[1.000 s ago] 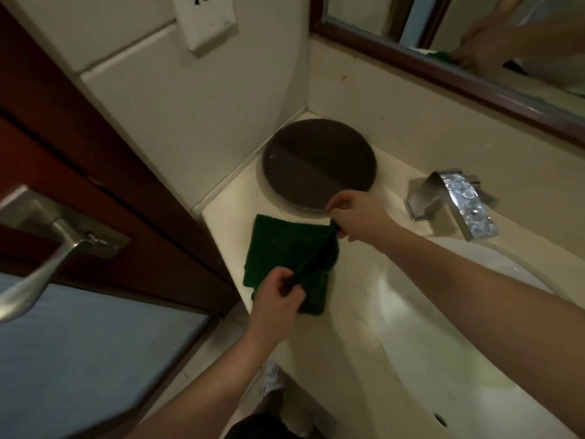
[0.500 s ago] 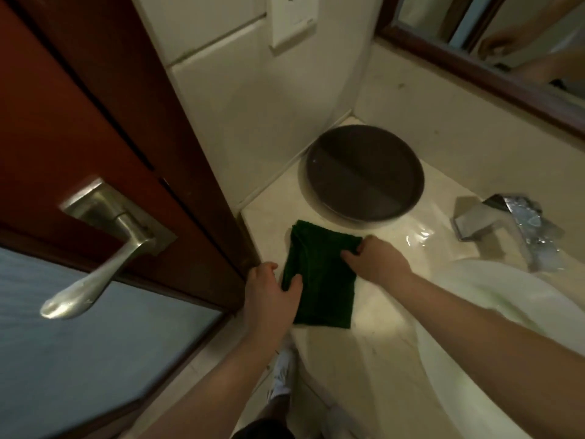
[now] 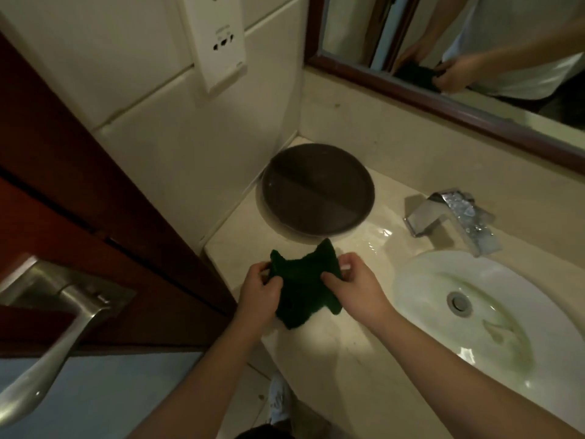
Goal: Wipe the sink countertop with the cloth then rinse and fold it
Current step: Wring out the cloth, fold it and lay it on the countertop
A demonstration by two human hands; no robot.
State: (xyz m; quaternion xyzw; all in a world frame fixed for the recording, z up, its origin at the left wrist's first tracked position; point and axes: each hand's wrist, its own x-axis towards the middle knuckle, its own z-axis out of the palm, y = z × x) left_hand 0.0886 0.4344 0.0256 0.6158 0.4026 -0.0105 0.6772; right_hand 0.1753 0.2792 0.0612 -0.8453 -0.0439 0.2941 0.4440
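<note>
Cloth [image 3: 304,289]: dark green, bunched and lifted a bit just below the middle of the frame, over the left end of the counter. Two corners stick up at the top edge like little ears, the rest sags down between the hands, so I'd guess it's mid-fold and not lying flat.

Left hand [image 3: 259,291]: on the cloth's left edge, thumb and fingers pinched shut on the fabric. Looks like it's holding that side so the fold lines up.

Right hand [image 3: 351,285]: mirror of the other one, pinching the right edge, fingers curled in tight, not spread. Both hands pulling from opposite sides is probably what keeps the thing taut enough to double over.

Countertop [image 3: 335,350]: pale stone, the bare patch under the cloth is likely where it'll be laid down. Wet shine toward the tap, so the surface seems damp.

Round dark tray [image 3: 316,191]: sits just behind the cloth in the corner, near it; can't tell if they touch.

Faucet [image 3: 456,213]: chrome, right of center, no water visibly running.

Sink basin [image 3: 493,318]: lower right, well clear of the cloth, which fits the rinsing being done already, just my read.

Door handle [image 3: 57,315]: lower left, out of the way.

Mirror [image 3: 474,58]: top right, shows both hands on the cloth.
</note>
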